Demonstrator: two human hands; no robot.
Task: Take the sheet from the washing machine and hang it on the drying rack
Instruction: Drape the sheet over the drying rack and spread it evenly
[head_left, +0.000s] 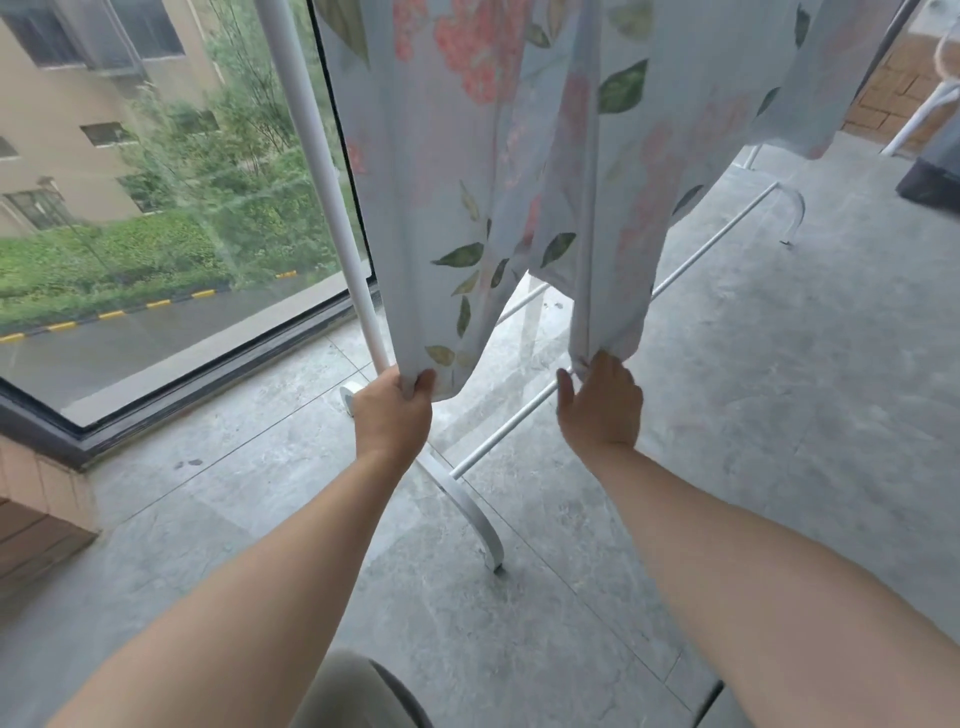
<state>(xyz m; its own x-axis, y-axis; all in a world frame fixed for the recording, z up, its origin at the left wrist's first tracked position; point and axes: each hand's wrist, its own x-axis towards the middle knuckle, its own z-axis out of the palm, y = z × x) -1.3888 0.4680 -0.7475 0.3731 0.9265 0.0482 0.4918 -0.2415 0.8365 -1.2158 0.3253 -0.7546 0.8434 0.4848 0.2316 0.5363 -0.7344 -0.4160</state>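
A pale blue sheet (519, 156) printed with pink flowers and green leaves hangs down from the top of the picture over a white metal drying rack (332, 197). Its lower edge ends in two hanging corners. My left hand (392, 413) pinches the left corner between thumb and fingers. My right hand (602, 402) grips the right corner at its bottom tip. Both arms reach forward and down, hands about a rack-foot's width apart. The rack's top bar is out of view.
The rack's curved white foot (475, 519) and low crossbar (519, 423) lie on the grey tiled floor just below my hands. A floor-to-ceiling window (156, 208) is at the left. A dark object (930, 182) sits at the far right edge.
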